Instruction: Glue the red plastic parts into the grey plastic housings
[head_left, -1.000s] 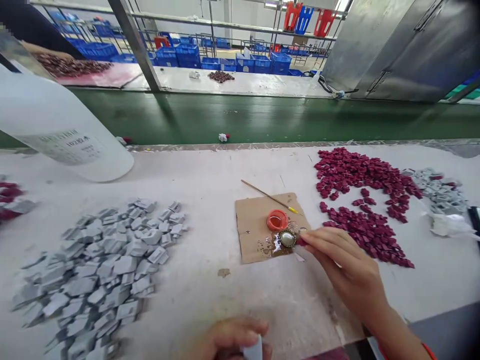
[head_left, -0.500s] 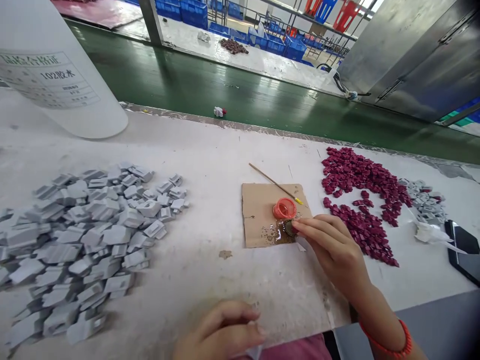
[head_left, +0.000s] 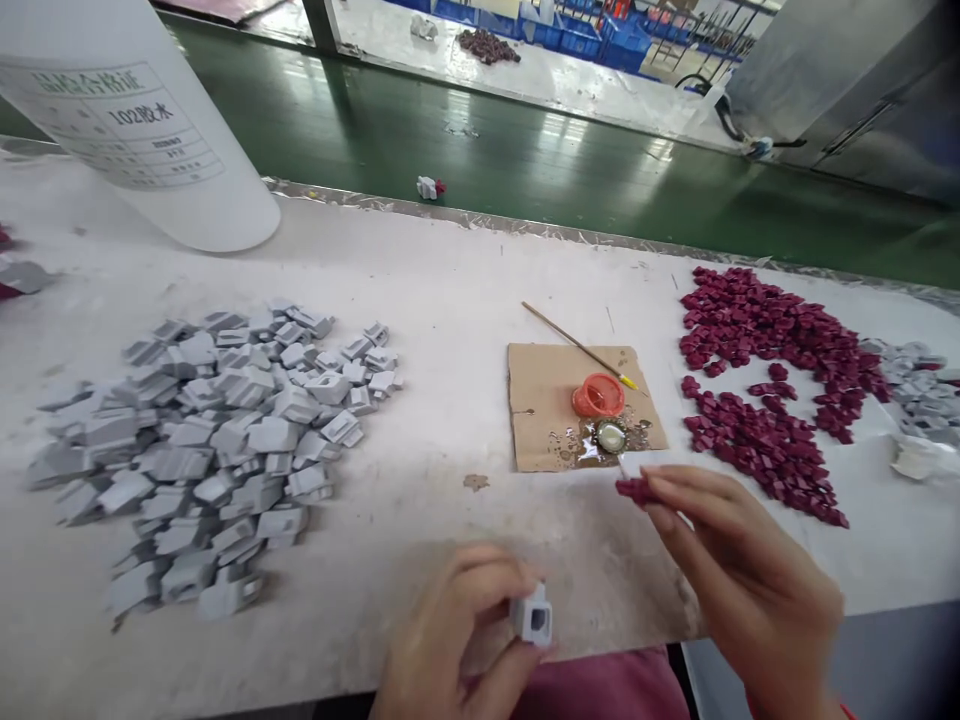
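My left hand [head_left: 469, 630] is closed on a small grey plastic part [head_left: 534, 618] near the table's front edge, with the part's square hole facing me. Between thumb and fingertips, my right hand [head_left: 739, 570] pinches a small dark-red plastic part [head_left: 634, 489], just in front of a cardboard piece [head_left: 544, 375]. On that cardboard stand a red cup [head_left: 598, 396] and a small round dish [head_left: 610, 436] in a wet patch of clear liquid. A thin stick with a yellow end [head_left: 574, 340] lies across the cardboard's far edge.
Grey parts [head_left: 225, 440] lie heaped at left, dark-red parts [head_left: 772, 370] at right, more grey pieces [head_left: 919, 385] beyond them. A large white bottle [head_left: 180, 150] stands back left. A green conveyor belt [head_left: 375, 140] runs behind the table, carrying a small grey-and-red piece [head_left: 429, 188].
My right hand has drawn back from the round dish toward me, the dark-red part now showing in its pinch. My left hand has turned, bringing the grey part into sight. The view has shifted.
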